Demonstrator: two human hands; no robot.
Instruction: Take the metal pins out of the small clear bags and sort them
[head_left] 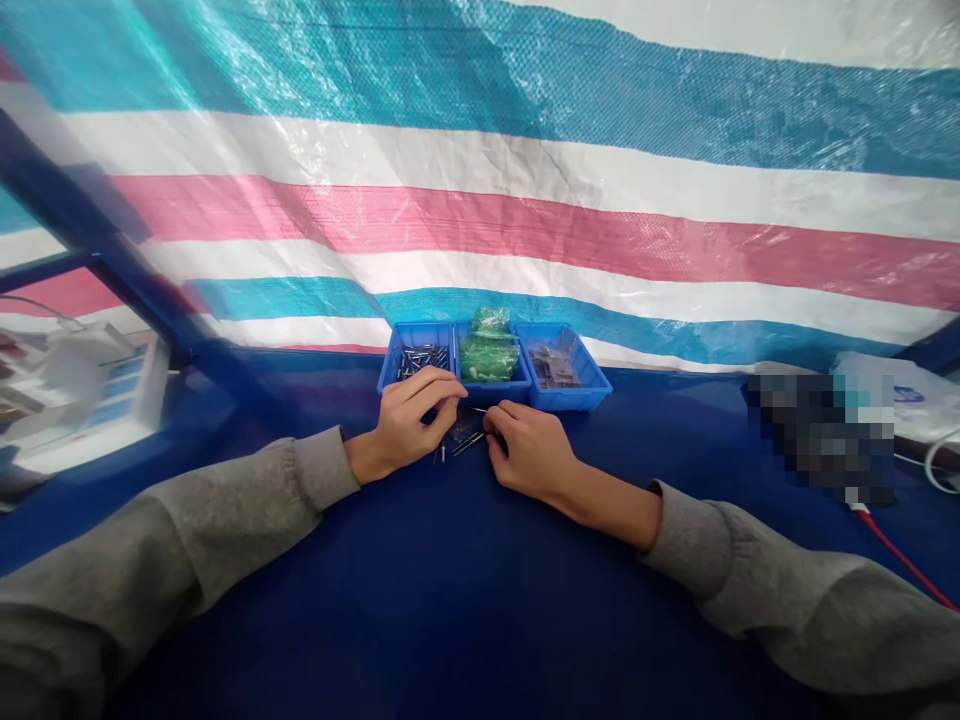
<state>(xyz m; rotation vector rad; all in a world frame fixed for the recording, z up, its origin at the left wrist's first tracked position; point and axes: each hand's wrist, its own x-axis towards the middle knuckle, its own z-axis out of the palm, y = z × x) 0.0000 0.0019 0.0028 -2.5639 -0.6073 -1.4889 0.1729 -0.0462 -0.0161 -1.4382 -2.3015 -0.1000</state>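
My left hand [416, 420] is closed in a pinch in front of the left blue bin [382, 378]; what its fingertips hold, if anything, is too small to make out. My right hand [531, 450] pinches a thin metal pin [475, 408], which pokes out to the left of the fingertips. Between the hands, several loose metal pins [469, 442] that look like blind rivets lie on the dark blue table [450, 580]. More small metal pieces [424, 358] fill the left bin.
The middle bin [491, 393] holds green plastic packaging [489, 358]; the right bin [592, 392] holds clear bags [553, 366] of small parts. A striped tarp [525, 230] hangs behind. At right are a blurred-out dark object [821, 435], a red cable [904, 555] and a white plastic bag [911, 395].
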